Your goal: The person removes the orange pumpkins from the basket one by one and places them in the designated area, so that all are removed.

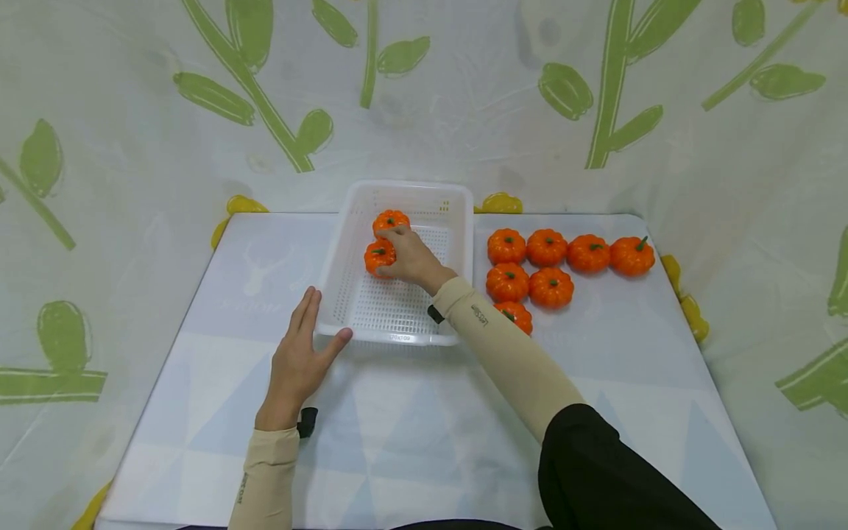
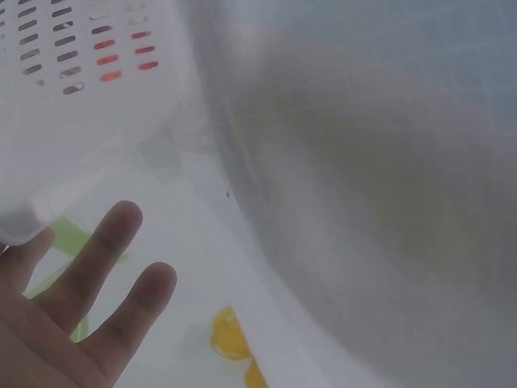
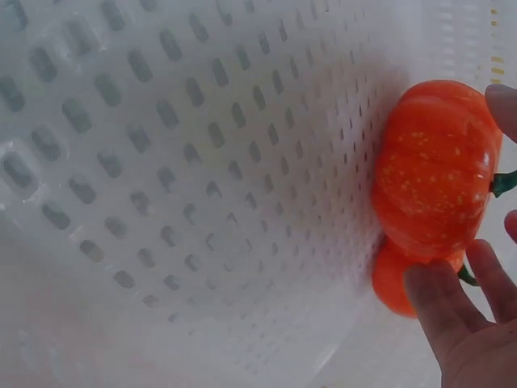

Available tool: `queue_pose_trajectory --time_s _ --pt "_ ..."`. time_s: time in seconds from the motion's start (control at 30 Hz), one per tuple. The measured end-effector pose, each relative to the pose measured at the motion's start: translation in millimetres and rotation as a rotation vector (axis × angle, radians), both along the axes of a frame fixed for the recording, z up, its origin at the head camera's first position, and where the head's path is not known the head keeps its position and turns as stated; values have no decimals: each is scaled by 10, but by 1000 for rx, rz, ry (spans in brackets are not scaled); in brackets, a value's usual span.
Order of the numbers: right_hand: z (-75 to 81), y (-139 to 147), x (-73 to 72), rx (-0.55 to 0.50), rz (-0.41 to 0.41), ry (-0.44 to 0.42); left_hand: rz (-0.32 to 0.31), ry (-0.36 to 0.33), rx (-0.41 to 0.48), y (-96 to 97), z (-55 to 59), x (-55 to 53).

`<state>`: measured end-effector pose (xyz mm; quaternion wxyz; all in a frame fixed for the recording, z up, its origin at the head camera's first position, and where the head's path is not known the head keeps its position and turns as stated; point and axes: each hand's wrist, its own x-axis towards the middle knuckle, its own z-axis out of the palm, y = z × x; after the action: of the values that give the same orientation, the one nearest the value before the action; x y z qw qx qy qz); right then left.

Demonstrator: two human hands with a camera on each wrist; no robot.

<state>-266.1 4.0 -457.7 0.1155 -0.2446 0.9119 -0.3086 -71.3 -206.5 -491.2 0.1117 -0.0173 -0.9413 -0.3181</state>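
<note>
A white perforated plastic basket (image 1: 397,337) stands at the back of the table with two orange toy pumpkins inside, one behind the other. My right hand (image 1: 416,259) reaches in from the right and grips the nearer pumpkin (image 1: 376,255), thumb on one side and fingers on the other. In the right wrist view its fingertips overlap the farther pumpkin (image 3: 393,279). Outside the basket's front left corner is my left hand (image 1: 298,368), fingers extended and spread, thumb tip right at the rim. Three of its fingers (image 2: 113,230) show beside the basket wall in the left wrist view.
Several more orange pumpkins (image 1: 550,287) sit in rows right of the basket; my right forearm partly covers the nearest one (image 1: 515,316). Behind the table (image 1: 411,449) hangs a pale cloth (image 1: 464,110) with green leaf patterns.
</note>
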Motion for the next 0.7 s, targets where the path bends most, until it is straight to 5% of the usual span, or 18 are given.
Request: queue_pose_trajectory --time_s 0.33,0.7 --pt "-33 -7 -5 47 33 -1 -2 -11 12 6 12 1" --pt "-75 -32 -13 32 41 -92 -7 -6 16 11 18 9"
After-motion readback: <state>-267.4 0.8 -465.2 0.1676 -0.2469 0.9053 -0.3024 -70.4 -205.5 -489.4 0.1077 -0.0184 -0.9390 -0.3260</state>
